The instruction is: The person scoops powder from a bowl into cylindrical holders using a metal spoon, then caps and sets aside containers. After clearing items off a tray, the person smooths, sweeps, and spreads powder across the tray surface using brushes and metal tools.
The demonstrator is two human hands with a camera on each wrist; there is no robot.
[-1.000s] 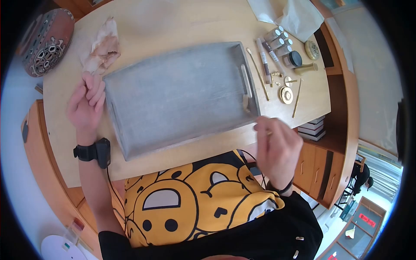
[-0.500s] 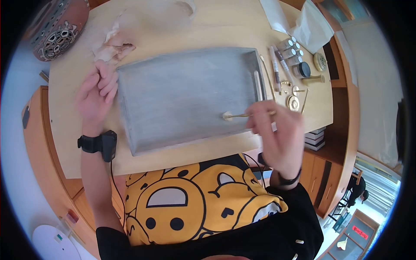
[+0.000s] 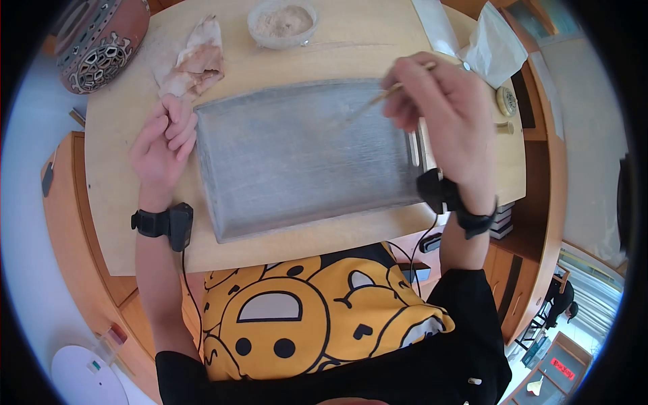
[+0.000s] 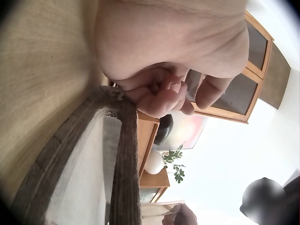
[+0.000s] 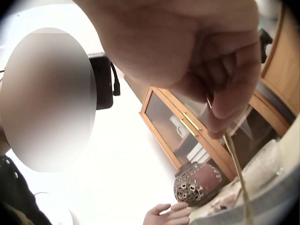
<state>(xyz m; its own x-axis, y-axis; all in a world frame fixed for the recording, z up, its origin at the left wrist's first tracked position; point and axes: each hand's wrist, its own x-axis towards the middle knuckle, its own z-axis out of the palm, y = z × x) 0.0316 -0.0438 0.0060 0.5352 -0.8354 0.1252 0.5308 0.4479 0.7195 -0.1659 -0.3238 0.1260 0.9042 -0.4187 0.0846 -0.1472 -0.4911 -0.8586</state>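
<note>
A grey rectangular tray lies on the table. Over its upper right part, my right hand pinches a thin gold-coloured stick tool whose far end is blurred. The right wrist view shows the tool held between the thumb and fingers of the right hand. Beside the tray's upper left corner is my left hand, fingers loosely curled. In the left wrist view the left hand is against the corner of the tray's rim; whether it presses there I cannot tell.
A glass bowl of pale powder stands beyond the tray, with a stained crumpled cloth to its left. A reddish patterned pot is at the far left. Clear plastic and a round gold item lie at the right.
My right hand has moved from the tray's lower right corner up and away, carrying the tool over the tray. The left hand stays by the corner. The view has shifted, bringing the powder bowl into sight.
</note>
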